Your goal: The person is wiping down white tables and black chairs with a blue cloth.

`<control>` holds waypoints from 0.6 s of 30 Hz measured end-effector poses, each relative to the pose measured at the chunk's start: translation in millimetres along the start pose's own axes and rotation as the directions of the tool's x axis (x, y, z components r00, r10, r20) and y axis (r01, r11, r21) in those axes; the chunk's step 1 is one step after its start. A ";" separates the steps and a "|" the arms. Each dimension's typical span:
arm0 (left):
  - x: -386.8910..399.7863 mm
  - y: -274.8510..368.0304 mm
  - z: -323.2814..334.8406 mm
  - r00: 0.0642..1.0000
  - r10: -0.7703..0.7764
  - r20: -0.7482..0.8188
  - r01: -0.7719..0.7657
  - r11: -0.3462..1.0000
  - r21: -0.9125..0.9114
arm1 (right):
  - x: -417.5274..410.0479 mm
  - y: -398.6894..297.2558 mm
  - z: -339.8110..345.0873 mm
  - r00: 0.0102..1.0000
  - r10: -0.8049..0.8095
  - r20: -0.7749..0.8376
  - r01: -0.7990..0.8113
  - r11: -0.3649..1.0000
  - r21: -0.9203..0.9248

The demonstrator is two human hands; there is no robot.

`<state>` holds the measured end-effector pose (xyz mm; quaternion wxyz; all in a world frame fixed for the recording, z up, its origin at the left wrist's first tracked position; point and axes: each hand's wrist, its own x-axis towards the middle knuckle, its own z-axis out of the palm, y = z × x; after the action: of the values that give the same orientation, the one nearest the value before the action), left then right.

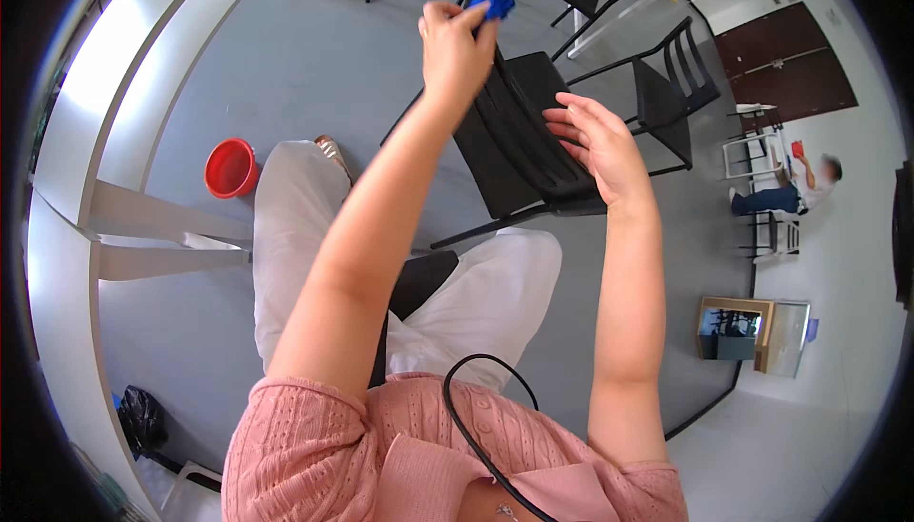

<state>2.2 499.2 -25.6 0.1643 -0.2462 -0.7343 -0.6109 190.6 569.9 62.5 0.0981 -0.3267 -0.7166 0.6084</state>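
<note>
A crumpled blue cloth [494,4] is pinched between the thumb and fingers of my left hand [457,47], reaching far out ahead of me. That hand is over the upper end of the backrest of a black chair [493,165]; whether the cloth touches the frame cannot be told. My right hand [589,140] is raised beside the same chair's backrest, fingers apart and slightly curled, holding nothing. Contact between this hand and the chair is unclear. A black cable [468,425] loops in front of my chest.
A red bucket [232,168] stands on the grey floor near my legs. White table frames [68,265] run along the left. More black chairs [664,90] stand beyond. A black plastic bag [143,418] lies lower left. Another person [785,186] sits far right, holding something red.
</note>
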 end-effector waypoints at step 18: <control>-15.0 27.3 -21.8 0.986 0.011 0.167 -0.012 1.000 0.003 | 8.4 0.0 6.7 0.998 0.043 -0.034 -0.046 0.995 -0.092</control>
<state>28.6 479.1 -7.1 0.1060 -0.3006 -0.7454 -0.5855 180.5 569.5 58.7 0.0811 -0.3565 -0.7348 0.5713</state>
